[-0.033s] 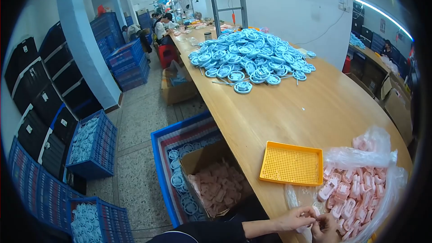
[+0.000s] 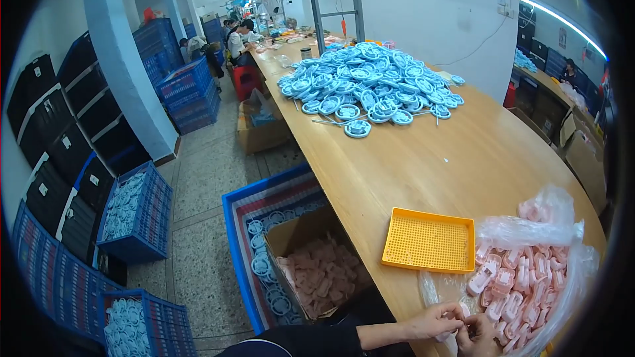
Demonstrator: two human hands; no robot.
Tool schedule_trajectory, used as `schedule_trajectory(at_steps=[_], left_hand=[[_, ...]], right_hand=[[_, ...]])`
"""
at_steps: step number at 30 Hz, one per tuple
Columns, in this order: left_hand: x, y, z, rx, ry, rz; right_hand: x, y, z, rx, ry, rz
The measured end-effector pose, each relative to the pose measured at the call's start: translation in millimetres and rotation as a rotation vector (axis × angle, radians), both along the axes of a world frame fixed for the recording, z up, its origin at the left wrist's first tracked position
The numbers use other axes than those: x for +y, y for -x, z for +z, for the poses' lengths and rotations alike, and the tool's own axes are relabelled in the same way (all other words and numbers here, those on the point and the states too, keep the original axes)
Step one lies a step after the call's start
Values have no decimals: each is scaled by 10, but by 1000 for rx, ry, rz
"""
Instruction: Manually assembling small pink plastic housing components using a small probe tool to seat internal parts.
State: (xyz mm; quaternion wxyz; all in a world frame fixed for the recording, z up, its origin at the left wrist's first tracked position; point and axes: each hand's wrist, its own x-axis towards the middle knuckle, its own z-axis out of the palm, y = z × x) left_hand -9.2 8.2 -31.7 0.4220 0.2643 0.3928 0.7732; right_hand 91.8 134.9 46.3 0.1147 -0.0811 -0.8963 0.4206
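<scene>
A white wall (image 2: pixel 430 13) stands beyond a wooden table (image 2: pixel 410 165), a pale-blue pillar (image 2: pixel 127 59) rising from the speckled floor (image 2: pixel 202 244).

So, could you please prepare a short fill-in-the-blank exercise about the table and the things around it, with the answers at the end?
1. The big heap of round parts on the table is light ____.
2. The smaller parts beside the right hand are ____.
3. The stool next to the table is ____.
4. Of the tray and the heap, the ____ is nearer to the left hand.

Missing words: blue; pink; red; tray.
</scene>
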Motion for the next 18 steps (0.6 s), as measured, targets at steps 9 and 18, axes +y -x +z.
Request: schedule_trajectory(at_steps=[9,18], left_hand=[[-70,-7,102,649,31,372],[-56,-32,307,416,44,296]], right_hand=[[-78,-57,119,-45,-83,31],[-54,-114,-242,2,582,-221]])
